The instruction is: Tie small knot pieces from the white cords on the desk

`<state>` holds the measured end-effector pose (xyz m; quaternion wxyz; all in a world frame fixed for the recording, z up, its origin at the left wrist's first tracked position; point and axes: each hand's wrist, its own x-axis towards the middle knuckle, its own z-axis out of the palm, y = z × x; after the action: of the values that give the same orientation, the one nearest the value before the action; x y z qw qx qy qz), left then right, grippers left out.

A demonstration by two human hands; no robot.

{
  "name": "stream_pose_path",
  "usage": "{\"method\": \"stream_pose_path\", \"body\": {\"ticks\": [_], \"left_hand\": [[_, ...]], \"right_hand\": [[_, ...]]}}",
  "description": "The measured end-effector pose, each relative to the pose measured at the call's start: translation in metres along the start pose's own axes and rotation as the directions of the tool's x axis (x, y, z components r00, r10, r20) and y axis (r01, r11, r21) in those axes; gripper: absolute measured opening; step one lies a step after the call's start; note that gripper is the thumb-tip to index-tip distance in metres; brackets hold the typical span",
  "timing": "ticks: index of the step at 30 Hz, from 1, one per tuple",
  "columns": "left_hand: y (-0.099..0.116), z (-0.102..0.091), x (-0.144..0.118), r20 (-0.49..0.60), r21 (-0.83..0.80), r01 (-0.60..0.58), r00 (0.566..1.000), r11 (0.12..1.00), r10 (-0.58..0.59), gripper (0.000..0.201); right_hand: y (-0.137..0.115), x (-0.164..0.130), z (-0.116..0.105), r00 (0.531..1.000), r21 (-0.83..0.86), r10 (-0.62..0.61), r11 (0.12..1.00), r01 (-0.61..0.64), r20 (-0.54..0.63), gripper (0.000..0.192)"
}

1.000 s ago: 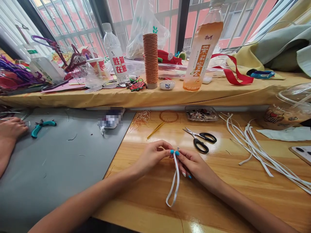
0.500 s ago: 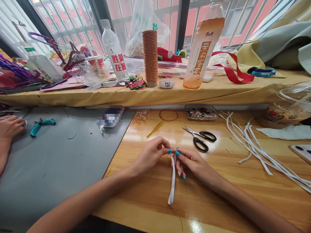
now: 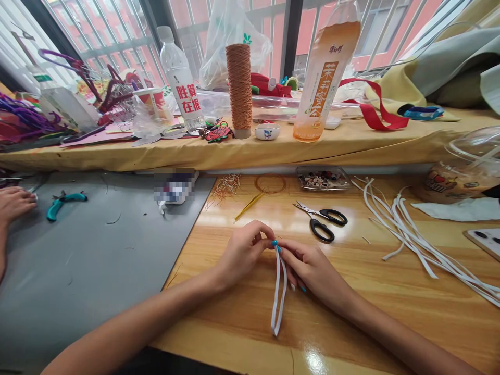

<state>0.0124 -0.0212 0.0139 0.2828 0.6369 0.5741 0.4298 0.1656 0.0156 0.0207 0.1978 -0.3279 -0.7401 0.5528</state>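
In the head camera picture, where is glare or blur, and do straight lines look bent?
Head view: daylight from the window behind; bright glare on the wooden table near the bottom edge; a pixelated patch hides one object; window bars and the table edge bow toward the borders; both hands and the white strip look sharp.

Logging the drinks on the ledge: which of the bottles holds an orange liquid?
The tall bottle with the orange label, right of the thread spool. The water bottle left of the spool is clear, with a white label in red characters.
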Motion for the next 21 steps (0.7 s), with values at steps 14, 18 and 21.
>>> {"method": "stream_pose_path", "body": {"ticks": [14, 18, 21], "left_hand": [[0.002, 0.004, -0.001, -0.023, -0.183, 0.131, 0.99, 0.974, -0.138, 0.005], [0.002, -0.001, 0.002, -0.032, -0.238, 0.123, 0.99, 0.964, -0.134, 0.005], [0.001, -0.008, 0.008, -0.095, -0.252, 0.108, 0.986, 0.962, -0.136, 0.007]], "right_hand": [[0.001, 0.0, 0.005, 0.996, 0.076, 0.039, 0.996, -0.046, 0.082, 0.031], [-0.002, 0.0, 0.008, 0.997, 0.012, 0.042, 0.999, -0.043, 0.071, 0.026], [-0.001, 0.0, 0.008, 0.984, 0.081, 0.105, 0.99, -0.118, 0.147, 0.03]]}}
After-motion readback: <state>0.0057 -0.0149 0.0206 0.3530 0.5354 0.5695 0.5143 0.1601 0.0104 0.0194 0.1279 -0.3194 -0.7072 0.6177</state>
